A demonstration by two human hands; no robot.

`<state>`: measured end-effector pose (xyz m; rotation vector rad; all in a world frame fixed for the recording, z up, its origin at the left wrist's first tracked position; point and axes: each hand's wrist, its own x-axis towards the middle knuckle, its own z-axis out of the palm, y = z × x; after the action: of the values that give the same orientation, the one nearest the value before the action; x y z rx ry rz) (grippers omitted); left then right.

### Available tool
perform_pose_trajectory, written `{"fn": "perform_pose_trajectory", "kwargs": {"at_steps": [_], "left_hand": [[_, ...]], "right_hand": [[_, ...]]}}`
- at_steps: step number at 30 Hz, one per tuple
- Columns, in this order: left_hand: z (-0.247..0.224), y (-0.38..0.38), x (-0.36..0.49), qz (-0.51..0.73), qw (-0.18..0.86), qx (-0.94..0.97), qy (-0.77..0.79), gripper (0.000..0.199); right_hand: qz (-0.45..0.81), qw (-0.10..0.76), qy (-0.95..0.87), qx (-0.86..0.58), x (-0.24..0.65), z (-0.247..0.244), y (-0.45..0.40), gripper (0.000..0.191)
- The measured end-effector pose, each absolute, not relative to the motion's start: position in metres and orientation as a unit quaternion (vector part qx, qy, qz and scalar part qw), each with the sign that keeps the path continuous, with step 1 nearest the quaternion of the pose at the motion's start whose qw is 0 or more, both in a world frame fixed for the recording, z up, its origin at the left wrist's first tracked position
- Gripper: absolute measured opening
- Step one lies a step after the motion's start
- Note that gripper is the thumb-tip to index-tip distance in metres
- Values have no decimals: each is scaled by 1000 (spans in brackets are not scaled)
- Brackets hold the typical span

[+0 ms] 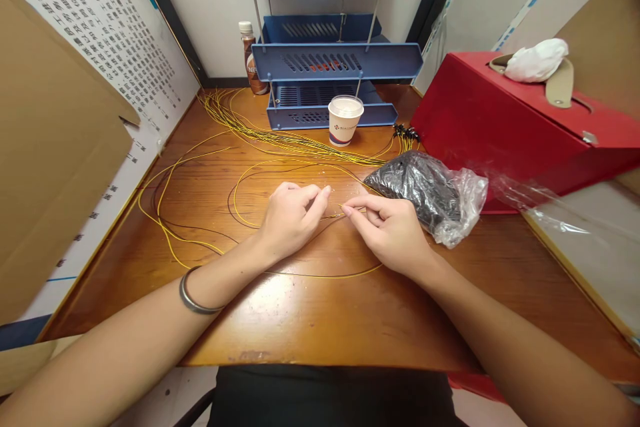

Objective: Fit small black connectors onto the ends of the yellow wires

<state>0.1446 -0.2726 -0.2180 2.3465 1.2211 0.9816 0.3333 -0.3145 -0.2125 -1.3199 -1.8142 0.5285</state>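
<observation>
Beside the plastic bag (431, 191), thin wire (332, 216) is pinched in the right hand's (395, 230) fingertips, best kept steady; the left hand's (287, 219) fingers are pressed together, hold unclear.

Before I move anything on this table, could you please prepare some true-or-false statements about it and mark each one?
1. The paper cup stands in front of the blue rack. True.
2. The bracelet is on the right arm. False: it is on the left forearm.
3. The right hand pinches a thin wire. True.
4. The bottle has a black cap. False: its cap is white.
5. The plastic bag lies inside the red box. False: it lies outside, on the table.
</observation>
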Motion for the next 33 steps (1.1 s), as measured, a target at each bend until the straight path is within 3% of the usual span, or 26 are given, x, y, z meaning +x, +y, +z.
{"fn": "perform_pose_trajectory", "kwargs": {"at_steps": [4,11,33], "left_hand": [[-218,-272,144,351,158,814,434,49],[-221,-273,144,383,190,811,399,15],[-217,-275,143,332,221,832,384,24]], "right_hand": [[211,405,-714,-530,334,-212,-315,22],[210,421,-700,-537,334,-212,-314,21],[214,427,-696,-536,331,-210,-315,22]]}}
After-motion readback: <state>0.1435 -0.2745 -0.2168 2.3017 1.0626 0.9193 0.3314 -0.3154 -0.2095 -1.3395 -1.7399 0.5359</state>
